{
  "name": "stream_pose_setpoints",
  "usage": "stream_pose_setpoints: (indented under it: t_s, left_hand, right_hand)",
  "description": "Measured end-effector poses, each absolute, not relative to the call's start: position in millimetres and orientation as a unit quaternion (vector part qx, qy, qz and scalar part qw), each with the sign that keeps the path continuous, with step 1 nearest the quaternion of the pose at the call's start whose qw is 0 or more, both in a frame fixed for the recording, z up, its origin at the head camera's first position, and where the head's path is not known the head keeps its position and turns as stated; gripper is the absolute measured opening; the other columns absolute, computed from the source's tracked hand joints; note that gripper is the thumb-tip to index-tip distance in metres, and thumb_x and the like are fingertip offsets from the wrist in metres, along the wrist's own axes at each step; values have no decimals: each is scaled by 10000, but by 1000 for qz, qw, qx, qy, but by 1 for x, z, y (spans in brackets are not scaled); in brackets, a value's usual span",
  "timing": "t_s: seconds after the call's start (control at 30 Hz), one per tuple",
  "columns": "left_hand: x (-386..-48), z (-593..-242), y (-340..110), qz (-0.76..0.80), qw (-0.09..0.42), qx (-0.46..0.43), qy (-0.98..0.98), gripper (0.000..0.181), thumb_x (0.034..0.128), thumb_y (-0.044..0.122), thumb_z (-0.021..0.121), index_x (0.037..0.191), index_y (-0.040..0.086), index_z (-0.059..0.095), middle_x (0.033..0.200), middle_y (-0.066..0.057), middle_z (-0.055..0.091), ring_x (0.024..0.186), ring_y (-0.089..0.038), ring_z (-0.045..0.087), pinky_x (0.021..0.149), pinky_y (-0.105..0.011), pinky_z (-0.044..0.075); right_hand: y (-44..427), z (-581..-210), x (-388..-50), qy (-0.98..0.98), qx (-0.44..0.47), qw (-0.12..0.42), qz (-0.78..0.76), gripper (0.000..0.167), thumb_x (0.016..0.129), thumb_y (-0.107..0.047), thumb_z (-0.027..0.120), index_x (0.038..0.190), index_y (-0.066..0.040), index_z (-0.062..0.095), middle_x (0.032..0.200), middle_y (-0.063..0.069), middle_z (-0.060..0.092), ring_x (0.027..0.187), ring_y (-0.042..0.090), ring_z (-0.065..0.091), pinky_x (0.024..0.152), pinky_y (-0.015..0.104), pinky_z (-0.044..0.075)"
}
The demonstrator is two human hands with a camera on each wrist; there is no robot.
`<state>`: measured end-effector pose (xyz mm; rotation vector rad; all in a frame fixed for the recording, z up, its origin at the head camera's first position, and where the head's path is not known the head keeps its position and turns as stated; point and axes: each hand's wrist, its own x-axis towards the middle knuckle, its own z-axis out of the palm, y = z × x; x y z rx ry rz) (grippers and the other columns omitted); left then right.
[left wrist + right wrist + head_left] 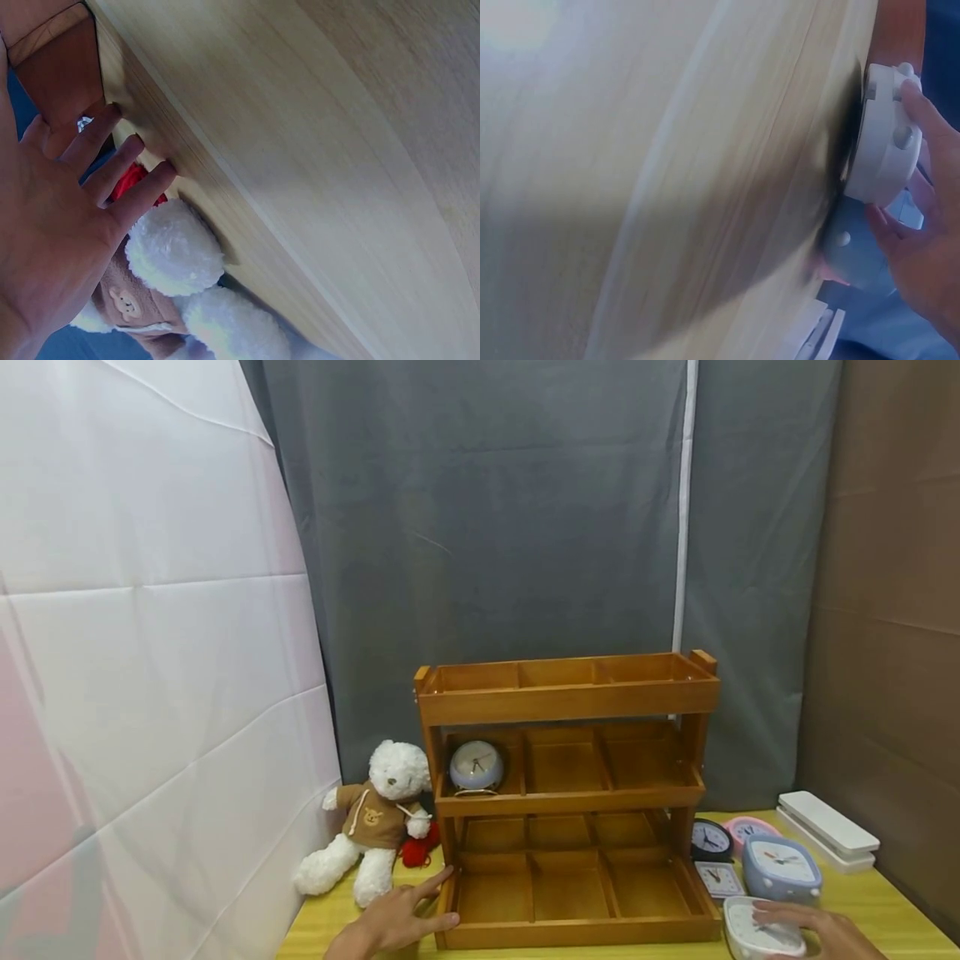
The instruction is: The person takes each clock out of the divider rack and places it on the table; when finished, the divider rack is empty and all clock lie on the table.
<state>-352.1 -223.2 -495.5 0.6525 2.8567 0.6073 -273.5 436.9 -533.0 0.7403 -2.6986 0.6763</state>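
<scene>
A wooden three-tier shelf (566,797) with divided compartments stands on the table. My left hand (397,917) touches its lower left corner with fingers spread; the left wrist view shows that hand (64,217) with several fingertips against the wood of the table. At the right, my right hand (813,927) grips a white alarm clock (746,928). In the right wrist view the fingers and thumb of this hand (930,247) span the clock (885,135), which rests on the table. A round blue-grey alarm clock (476,765) sits in the middle tier's left compartment.
Near the right hand are a blue alarm clock (782,868), a small square white clock (718,880), a black clock (711,839) and a pink clock (750,828). Behind them lies a white flat object (828,822). A white teddy bear (375,818) and red yarn-like item (417,853) sit left.
</scene>
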Motion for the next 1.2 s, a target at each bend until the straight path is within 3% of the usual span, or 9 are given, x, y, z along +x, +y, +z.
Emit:
stream_pose_setpoints:
  t_s: [0.1, 0.33, 0.4, 0.57, 0.67, 0.77, 0.9, 1.0, 1.2]
  left_hand:
    - [-353, -497, -223, 202, 76, 215, 952, 755, 983, 641, 585, 1619, 282, 397, 1302, -110, 712, 1155, -461, 658, 907, -654, 520]
    - [-354, -497, -223, 198, 72, 216, 953, 749, 978, 648, 588, 1617, 307, 399, 1309, -97, 710, 1156, -450, 661, 906, -647, 524]
    - [-354, -497, -223, 200, 71, 219, 952, 752, 974, 655, 589, 1618, 317, 395, 1310, -103, 709, 1152, -453, 662, 907, -647, 523]
    - [-354, -498, -223, 201, 65, 224, 951, 766, 963, 682, 585, 1619, 339, 387, 1306, -123, 709, 1151, -461, 660, 898, -665, 517]
    - [-354, -498, -222, 203, 65, 225, 951, 767, 963, 684, 584, 1619, 340, 386, 1309, -128, 707, 1165, -466, 652, 907, -670, 511]
    - [-353, -498, -222, 206, 68, 222, 951, 773, 961, 674, 597, 1617, 318, 396, 1314, -121, 705, 1175, -463, 649, 924, -652, 514]
    - [-352, -498, -222, 197, 68, 218, 954, 767, 963, 666, 598, 1616, 315, 399, 1323, -99, 704, 1174, -442, 656, 923, -629, 525]
    - [-351, -498, -223, 195, 66, 217, 954, 763, 967, 664, 594, 1617, 317, 397, 1327, -96, 703, 1177, -437, 656, 925, -626, 526]
    - [-351, -498, -224, 194, 63, 221, 954, 783, 961, 697, 571, 1619, 312, 393, 1322, -107, 705, 1158, -445, 661, 915, -637, 524]
  right_hand:
    - [436, -533, -273, -935, 236, 110, 241, 364, 899, -284, 837, 1252, -268, 748, 1254, -245, 676, 1071, -113, 572, 731, 197, 480]
    - [436, -540, -277, -900, 307, 198, 236, 492, 740, -212, 945, 1190, -293, 764, 1205, -218, 696, 1082, -110, 553, 705, 191, 490]
    - [435, -539, -278, -900, 309, 191, 242, 453, 761, -208, 932, 1177, -289, 772, 1192, -219, 700, 1083, -110, 564, 712, 192, 502]
    - [435, -528, -277, -929, 254, 97, 252, 322, 894, -299, 834, 1205, -248, 767, 1204, -236, 693, 1081, -124, 565, 748, 227, 536]
    - [432, -520, -275, -941, 222, 50, 249, 346, 922, -349, 801, 1233, -206, 753, 1213, -137, 725, 1069, -128, 555, 768, 274, 556]
    - [424, -510, -274, -945, 187, 10, 270, 402, 933, -357, 787, 1269, -143, 735, 1231, 69, 739, 1035, -109, 564, 816, 434, 595]
    - [411, -494, -275, -948, 138, -15, 287, 462, 945, -362, 771, 1309, -84, 710, 1262, 213, 698, 1039, 91, 622, 845, 644, 553]
    - [401, -483, -275, -956, 142, 22, 256, 469, 942, -377, 770, 1306, -86, 718, 1262, 181, 704, 1027, 214, 635, 860, 629, 559]
    - [382, -467, -276, -929, 218, 189, 231, 406, 834, -340, 881, 1198, -190, 784, 1161, -86, 751, 1011, -36, 648, 765, 280, 597]
